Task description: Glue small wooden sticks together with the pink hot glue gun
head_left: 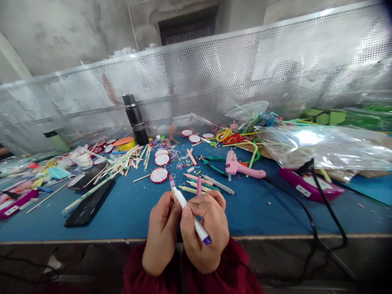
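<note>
My right hand (206, 228) is closed round a white marker pen (183, 200) with a purple end, its tip pointing up and away from me. My left hand (162, 230) is closed in a pinch on a thin small stick (171, 178), whose upper end looks pinkish purple. The marker's tip meets or nearly meets that stick; most of the stick is hidden by fingers and pen. A pink pen (199, 186) stands up behind my right fingers; whether they hold it is unclear. Several coloured pens (218, 184) lie just beyond.
Beyond my hands on the blue table (128, 212) are white discs with red rims (159, 175), teal-handled pliers (214, 166) and a pink glue gun (241, 166). To the left lie wooden sticks (130, 159) and a dark phone (88, 206); a black bottle (135, 120) stands behind. Cables (309, 220) cross the right edge.
</note>
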A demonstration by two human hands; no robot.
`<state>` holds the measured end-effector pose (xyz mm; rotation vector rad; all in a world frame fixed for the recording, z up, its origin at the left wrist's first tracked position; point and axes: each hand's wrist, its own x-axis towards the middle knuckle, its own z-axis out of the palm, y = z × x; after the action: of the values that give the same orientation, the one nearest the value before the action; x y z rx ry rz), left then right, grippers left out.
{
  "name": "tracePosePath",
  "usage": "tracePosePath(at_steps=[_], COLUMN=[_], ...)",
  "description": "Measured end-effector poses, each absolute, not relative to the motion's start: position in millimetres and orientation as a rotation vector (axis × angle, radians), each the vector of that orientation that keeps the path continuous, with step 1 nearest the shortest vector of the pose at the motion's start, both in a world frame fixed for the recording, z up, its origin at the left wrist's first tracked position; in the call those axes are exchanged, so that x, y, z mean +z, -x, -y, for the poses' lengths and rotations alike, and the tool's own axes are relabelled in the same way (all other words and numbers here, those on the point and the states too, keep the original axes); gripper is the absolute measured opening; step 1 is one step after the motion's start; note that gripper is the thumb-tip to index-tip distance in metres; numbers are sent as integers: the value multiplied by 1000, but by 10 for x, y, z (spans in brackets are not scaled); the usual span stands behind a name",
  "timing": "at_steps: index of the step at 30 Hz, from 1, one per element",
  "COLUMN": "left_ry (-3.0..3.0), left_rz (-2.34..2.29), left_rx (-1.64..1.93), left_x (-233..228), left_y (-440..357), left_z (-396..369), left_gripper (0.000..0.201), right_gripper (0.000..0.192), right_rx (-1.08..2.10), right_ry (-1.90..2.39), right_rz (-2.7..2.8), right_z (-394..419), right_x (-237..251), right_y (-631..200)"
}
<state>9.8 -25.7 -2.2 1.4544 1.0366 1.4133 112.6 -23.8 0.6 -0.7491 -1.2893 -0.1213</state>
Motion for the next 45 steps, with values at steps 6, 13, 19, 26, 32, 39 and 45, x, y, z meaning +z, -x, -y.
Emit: tracePosePath(at_steps=[6,13,19,26,32,39,45], left_ry=[-1464,-1447,-1439,-1439,-1445,-1467,-1464], left_rz=[-1034,-1020,-1035,-1044,-1036,-1040,-1061], left_rx=[1405,1425,1407,1419,1416,1407,1403], left_x=[-19,-48,-17,-26,-33,-50,-41], left_y=[-102,-90,-107,-111,-107,-98,-100], left_z=[254,257,263,259,262,258,253], left_gripper=[29,30,33,33,31,28,29], right_gripper=[17,16,15,15,15,15,15], right_rx=[-126,-106,-109,-108,-97,-104,-116], right_ry=[788,758,791,776,774,771,782], right_rz=[1262,1290,1271,1301,1294,1297,1292], right_z=[238,241,230,239,241,227,234], right_x=[4,-7,-5,10,5,8,15], right_y=[-1122,-1125,-1121,-1131,-1128,-1129,-1135])
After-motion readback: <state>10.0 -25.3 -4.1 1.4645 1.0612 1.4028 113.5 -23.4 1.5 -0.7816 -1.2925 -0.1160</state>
